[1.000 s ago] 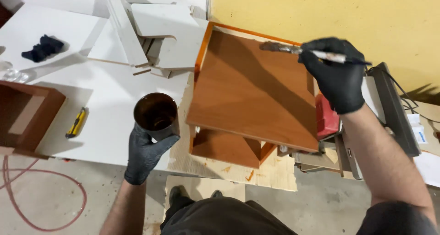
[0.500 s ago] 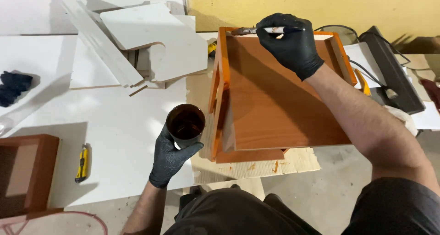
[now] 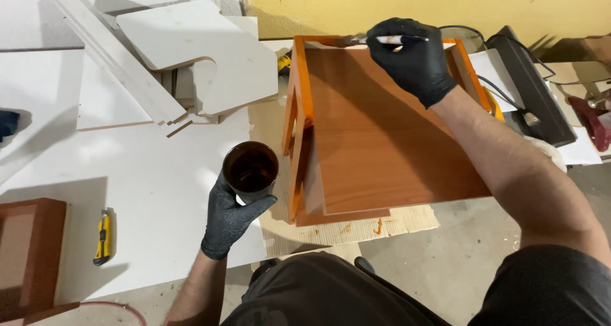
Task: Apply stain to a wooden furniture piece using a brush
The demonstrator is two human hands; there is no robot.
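My left hand (image 3: 230, 215), in a black glove, grips a dark cup of brown stain (image 3: 250, 169) just left of an orange-brown wooden box (image 3: 375, 129). My right hand (image 3: 410, 57), also gloved, holds a thin brush (image 3: 368, 40) level over the box's far top edge, with the bristles touching that edge toward the left. The box stands on a piece of cardboard (image 3: 356, 229) and its near face is glossy.
White cut board pieces (image 3: 191, 52) lie piled at the back left on a white panel (image 3: 127, 192). A yellow utility knife (image 3: 102, 237) lies at the lower left beside a brown wooden piece (image 3: 28, 249). A black tool with a cable (image 3: 531, 90) sits at the right.
The view has shifted so the box sits more to the centre. My right hand and brush stay on the far edge. My left hand keeps the cup beside the box.
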